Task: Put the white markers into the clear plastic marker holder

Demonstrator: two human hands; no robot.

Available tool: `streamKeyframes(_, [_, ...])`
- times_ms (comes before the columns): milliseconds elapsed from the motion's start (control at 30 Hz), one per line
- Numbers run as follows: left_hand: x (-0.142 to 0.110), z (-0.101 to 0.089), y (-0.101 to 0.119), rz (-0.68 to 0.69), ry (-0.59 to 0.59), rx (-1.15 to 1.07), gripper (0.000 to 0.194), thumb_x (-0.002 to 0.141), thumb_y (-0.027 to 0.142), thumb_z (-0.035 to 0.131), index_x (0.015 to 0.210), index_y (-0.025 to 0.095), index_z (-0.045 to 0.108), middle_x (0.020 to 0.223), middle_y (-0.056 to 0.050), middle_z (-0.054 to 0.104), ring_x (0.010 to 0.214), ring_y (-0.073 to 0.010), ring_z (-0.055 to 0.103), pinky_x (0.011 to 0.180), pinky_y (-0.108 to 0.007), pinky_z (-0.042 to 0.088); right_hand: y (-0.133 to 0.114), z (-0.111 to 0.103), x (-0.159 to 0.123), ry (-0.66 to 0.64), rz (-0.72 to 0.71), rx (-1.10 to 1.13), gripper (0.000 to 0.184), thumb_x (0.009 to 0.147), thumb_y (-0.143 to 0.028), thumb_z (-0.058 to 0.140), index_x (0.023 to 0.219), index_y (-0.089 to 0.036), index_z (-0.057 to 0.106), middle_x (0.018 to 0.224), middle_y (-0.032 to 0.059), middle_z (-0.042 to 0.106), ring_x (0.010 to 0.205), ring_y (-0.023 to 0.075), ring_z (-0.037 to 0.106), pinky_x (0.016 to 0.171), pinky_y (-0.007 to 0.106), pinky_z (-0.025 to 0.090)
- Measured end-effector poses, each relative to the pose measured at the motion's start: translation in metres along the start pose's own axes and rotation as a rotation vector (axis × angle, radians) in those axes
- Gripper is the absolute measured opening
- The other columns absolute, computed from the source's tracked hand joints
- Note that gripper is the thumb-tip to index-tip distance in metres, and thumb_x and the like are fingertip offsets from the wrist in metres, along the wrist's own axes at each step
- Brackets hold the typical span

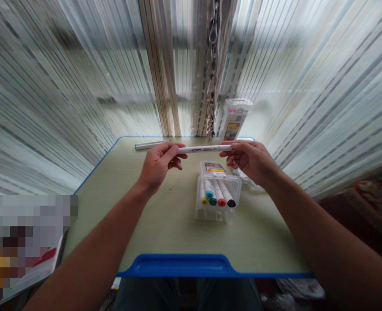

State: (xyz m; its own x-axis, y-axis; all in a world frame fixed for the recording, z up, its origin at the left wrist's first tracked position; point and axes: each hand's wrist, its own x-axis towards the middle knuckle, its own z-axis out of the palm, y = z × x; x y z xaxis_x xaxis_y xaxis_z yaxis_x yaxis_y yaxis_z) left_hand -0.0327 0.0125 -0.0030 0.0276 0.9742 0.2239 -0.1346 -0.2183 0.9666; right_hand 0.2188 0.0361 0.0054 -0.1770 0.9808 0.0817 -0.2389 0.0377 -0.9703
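Note:
A white marker pen [203, 149] is stretched level between my two hands above the far part of the table. My left hand [160, 164] pinches its left end between thumb and fingers. At the other end, my right hand [247, 157] grips the tip between thumb and forefinger. Below the pen, a clear plastic case [218, 214] lies on the table with several markers inside, their yellow, blue, green, orange and black caps [231, 203] facing me. Behind my left hand rests another marker [150, 145] with a green end.
An upright clear plastic case [234, 121] with a label stands at the back right. Crumpled clear plastic [250, 179] lies beside my right wrist. The light green table [165, 233] has a blue rim, with a striped string curtain [113, 77] behind it.

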Motion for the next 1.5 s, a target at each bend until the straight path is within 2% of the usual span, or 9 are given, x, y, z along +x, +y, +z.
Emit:
streamKeyframes(300, [-0.0018,0.0016,-0.0011,0.052,-0.005,0.123,0.029,0.081,0.036,0.077,0.095,0.011,0.077,0.068,-0.002,0.069,0.053,-0.0093,0.059,0.053,-0.022,0.051,0.0019,0.0017,-0.0009,-0.019,-0.039,-0.038,0.028,0.062,-0.032,0.092,0.078,-0.015,0.078,0.065,0.0056,0.074,0.047,0.0106,0.062,0.04,0.02,0.043])
streamKeyframes(500, [-0.0029,0.0034,-0.0014,0.087,-0.023,0.207,0.034,0.075,0.041,0.085,0.09,0.012,0.077,0.061,0.001,0.063,0.05,-0.0088,0.056,0.049,-0.02,0.047,0.0064,-0.0001,-0.0007,-0.017,-0.088,-0.123,0.034,0.061,-0.037,0.096,0.08,-0.016,0.077,0.062,0.0021,0.071,0.046,0.0102,0.06,0.041,0.021,0.044])
streamKeyframes(733, [-0.0047,0.0066,-0.0009,0.109,-0.038,0.206,0.034,0.073,0.044,0.086,0.083,0.013,0.075,0.063,0.0,0.065,0.051,-0.0087,0.057,0.05,-0.02,0.048,0.0093,0.0,-0.002,0.003,-0.138,-0.18,0.033,0.061,-0.036,0.096,0.076,-0.017,0.074,0.054,-0.0023,0.064,0.041,0.007,0.051,0.037,0.02,0.037])
streamKeyframes(867, [-0.0049,0.0068,0.0006,0.101,-0.042,0.203,0.033,0.073,0.042,0.087,0.084,0.013,0.076,0.069,-0.001,0.069,0.054,-0.0089,0.06,0.053,-0.021,0.051,0.009,-0.0001,-0.0012,-0.027,-0.128,-0.158,0.032,0.063,-0.037,0.095,0.075,-0.017,0.073,0.057,-0.001,0.066,0.043,0.0074,0.054,0.037,0.019,0.037])
streamKeyframes(1100, [-0.0036,0.0043,-0.0013,0.077,-0.018,0.16,0.031,0.077,0.036,0.083,0.095,0.012,0.077,0.075,-0.004,0.073,0.055,-0.0091,0.061,0.055,-0.022,0.053,0.0086,-0.0012,-0.0005,-0.049,-0.084,-0.124,0.031,0.064,-0.037,0.095,0.077,-0.017,0.075,0.066,0.0024,0.072,0.047,0.0082,0.058,0.042,0.02,0.043])
streamKeyframes(1500, [-0.0011,0.0015,-0.0033,0.028,-0.022,0.051,0.025,0.079,0.031,0.079,0.095,0.012,0.076,0.078,-0.005,0.075,0.055,-0.0082,0.06,0.056,-0.022,0.054,0.0086,-0.0029,0.0012,-0.043,-0.062,-0.079,0.025,0.067,-0.031,0.092,0.081,-0.016,0.078,0.072,0.0055,0.075,0.048,0.0084,0.059,0.042,0.021,0.042])
